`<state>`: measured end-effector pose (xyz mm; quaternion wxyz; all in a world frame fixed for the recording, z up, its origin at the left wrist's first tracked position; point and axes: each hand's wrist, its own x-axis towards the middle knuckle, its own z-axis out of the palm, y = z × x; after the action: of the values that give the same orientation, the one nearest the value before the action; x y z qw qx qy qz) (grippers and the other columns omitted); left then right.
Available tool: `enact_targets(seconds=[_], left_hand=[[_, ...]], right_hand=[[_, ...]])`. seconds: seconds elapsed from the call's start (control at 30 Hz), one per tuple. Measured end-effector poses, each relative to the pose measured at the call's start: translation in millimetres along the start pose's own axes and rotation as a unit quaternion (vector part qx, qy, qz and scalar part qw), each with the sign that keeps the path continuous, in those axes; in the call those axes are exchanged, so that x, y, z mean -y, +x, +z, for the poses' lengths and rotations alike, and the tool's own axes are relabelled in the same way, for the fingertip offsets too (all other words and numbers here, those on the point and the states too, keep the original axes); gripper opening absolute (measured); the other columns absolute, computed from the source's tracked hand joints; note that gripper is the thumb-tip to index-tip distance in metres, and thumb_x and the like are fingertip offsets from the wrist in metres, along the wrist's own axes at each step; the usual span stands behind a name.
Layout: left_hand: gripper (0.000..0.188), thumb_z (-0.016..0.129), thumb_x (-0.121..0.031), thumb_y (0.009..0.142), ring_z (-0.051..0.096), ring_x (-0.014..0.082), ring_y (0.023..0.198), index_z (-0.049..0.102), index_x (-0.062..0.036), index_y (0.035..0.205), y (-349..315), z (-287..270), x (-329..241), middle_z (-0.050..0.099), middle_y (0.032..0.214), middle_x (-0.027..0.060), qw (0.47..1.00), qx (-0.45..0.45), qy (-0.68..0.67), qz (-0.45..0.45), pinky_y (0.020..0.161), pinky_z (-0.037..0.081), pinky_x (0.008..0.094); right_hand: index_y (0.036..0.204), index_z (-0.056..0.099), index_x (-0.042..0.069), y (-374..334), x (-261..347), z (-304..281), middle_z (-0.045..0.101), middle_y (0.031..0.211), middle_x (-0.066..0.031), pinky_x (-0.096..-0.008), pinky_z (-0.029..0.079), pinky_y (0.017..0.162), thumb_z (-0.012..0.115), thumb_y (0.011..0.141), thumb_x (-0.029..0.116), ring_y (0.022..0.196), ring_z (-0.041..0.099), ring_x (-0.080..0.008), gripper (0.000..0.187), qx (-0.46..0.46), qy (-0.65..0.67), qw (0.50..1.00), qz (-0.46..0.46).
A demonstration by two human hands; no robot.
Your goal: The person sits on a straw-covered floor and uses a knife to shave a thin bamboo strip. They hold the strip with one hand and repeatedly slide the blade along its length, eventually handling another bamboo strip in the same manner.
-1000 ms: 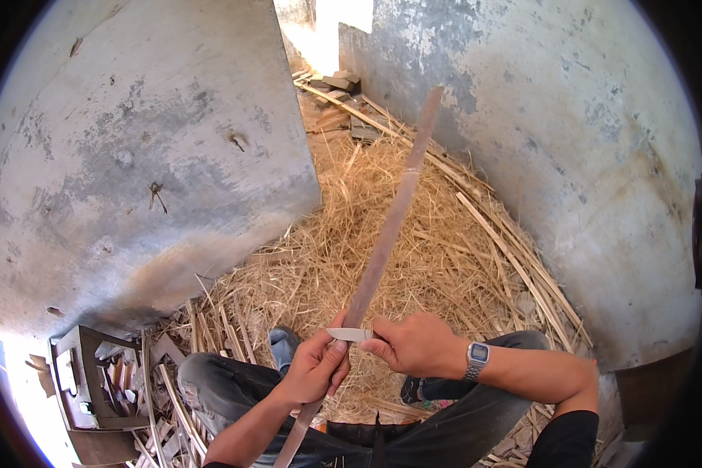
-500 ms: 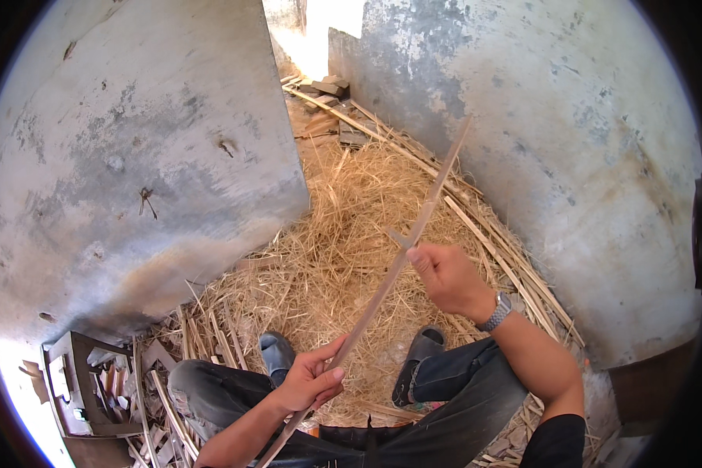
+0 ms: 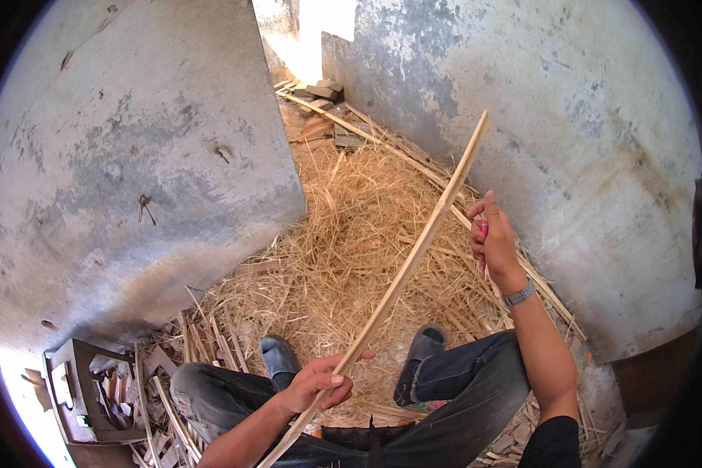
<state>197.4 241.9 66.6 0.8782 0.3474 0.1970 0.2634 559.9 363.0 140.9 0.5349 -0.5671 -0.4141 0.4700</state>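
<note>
A long, thin, pale wooden strip runs slantwise from my lap up toward the right-hand wall. My left hand is closed round its lower part, above my left thigh. To the right of the strip and apart from it, my right hand is raised with its fingers curled. A small bright pink object shows between those fingers. Most of it is hidden by the hand, so its kind cannot be made out. A metal watch is on my right wrist.
Curly shavings cover the floor around my slippered feet. Long strips lie along the right wall. Another wall juts in at left. A dark broken frame with scraps stands lower left; wood blocks lie far back.
My right hand has come off the strip and moved right and upward, now showing the pink object. The strip's visible face has gone from brownish to pale; my left hand still holds it.
</note>
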Motion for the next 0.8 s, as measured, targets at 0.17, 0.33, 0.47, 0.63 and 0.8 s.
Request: enact_targets(seconds=[0.17,0.33,0.47,0.63,0.8], left_hand=[[0.069,0.052,-0.030,0.098,0.049,0.0107,0.047,0.035,0.0092,0.151,-1.0,0.1,3.2,0.052,0.055,0.0035,0.999,0.020,0.038,-0.015,0.052,0.037,0.0248],[0.066,0.052,-0.031,0.096,0.051,0.0122,0.050,0.041,0.0091,0.147,0.8,-0.2,2.4,0.054,0.059,0.0052,0.998,0.029,0.049,-0.022,0.053,0.041,0.0250],[0.058,0.053,-0.031,0.095,0.054,0.0136,0.052,0.050,0.0093,0.137,0.9,-4.1,2.1,0.057,0.063,0.0074,0.996,0.026,0.069,-0.042,0.056,0.046,0.0257],[0.039,0.060,-0.031,0.094,0.063,0.0144,0.067,0.067,0.0061,0.103,-1.7,-12.0,5.9,0.065,0.076,0.0103,0.991,-0.009,0.113,-0.070,0.062,0.051,0.0269],[0.036,0.063,-0.031,0.097,0.064,0.0136,0.073,0.070,0.0044,0.095,-3.8,-22.1,13.1,0.066,0.078,0.0086,0.989,-0.013,0.134,-0.059,0.067,0.051,0.0280]], right_hand=[[0.116,0.053,0.011,-3.4,7.2,1.9,0.038,0.062,0.0058,-0.0235,0.026,0.041,0.055,0.105,0.035,0.046,0.033,-0.0049,0.027,0.007,0.037,0.999,0.004],[0.129,0.053,0.010,-2.7,2.6,3.8,0.040,0.064,0.0052,-0.0241,0.029,0.041,0.056,0.104,0.027,0.045,0.034,-0.0052,0.030,-0.009,-0.042,0.999,0.005],[0.132,0.053,0.010,-2.9,6.6,-1.2,0.043,0.067,0.0045,-0.0238,0.031,0.042,0.054,0.104,0.026,0.048,0.036,-0.0057,0.032,-0.001,-0.018,1.000,0.015],[0.131,0.054,0.009,-1.8,-0.9,-10.5,0.047,0.077,0.0012,-0.0237,0.037,0.055,0.052,0.104,0.021,0.060,0.041,-0.0072,0.030,0.025,-0.113,0.992,-0.048],[0.124,0.057,0.003,-10.2,-0.3,-12.5,0.056,0.079,-0.0023,-0.0356,0.045,0.068,0.052,0.102,0.021,0.068,0.052,-0.0156,0.029,0.000,-0.399,0.915,-0.053]])
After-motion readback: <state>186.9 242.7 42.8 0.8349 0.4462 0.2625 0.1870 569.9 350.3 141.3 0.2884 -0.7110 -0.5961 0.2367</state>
